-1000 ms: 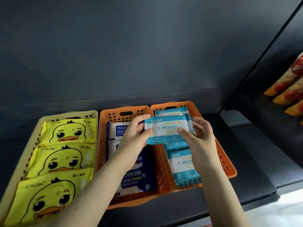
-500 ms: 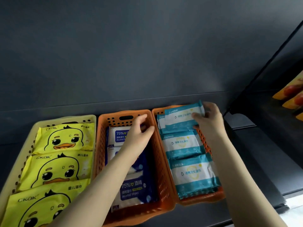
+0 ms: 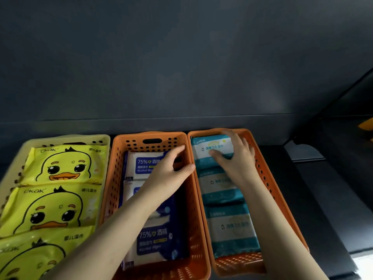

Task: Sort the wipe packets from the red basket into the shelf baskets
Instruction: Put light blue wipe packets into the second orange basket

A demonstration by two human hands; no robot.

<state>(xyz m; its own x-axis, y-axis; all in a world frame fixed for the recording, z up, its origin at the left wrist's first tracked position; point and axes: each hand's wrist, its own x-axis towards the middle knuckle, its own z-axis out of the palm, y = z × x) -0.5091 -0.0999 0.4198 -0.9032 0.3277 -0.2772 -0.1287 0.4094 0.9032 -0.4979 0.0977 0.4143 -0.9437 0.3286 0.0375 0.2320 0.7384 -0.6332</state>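
Right of the middle basket (image 3: 123,178), the right hand (image 3: 236,162) lies flat, fingers spread, on the rearmost teal packet (image 3: 207,145) in the right basket (image 3: 268,178); it looks placed. The left hand (image 3: 167,172) hangs loose and empty over the middle basket, thumb at its right rim. Three teal packets there, three duck packets (image 3: 64,164) in the cream basket (image 3: 60,139) to the left, seemingly three blue packets (image 3: 151,239) in the middle. The red basket is out of sight, so I can't judge what's left.

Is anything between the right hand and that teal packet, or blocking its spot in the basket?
Nothing visible. The right hand presses on the teal packet, which lies at the far end of the right orange basket.
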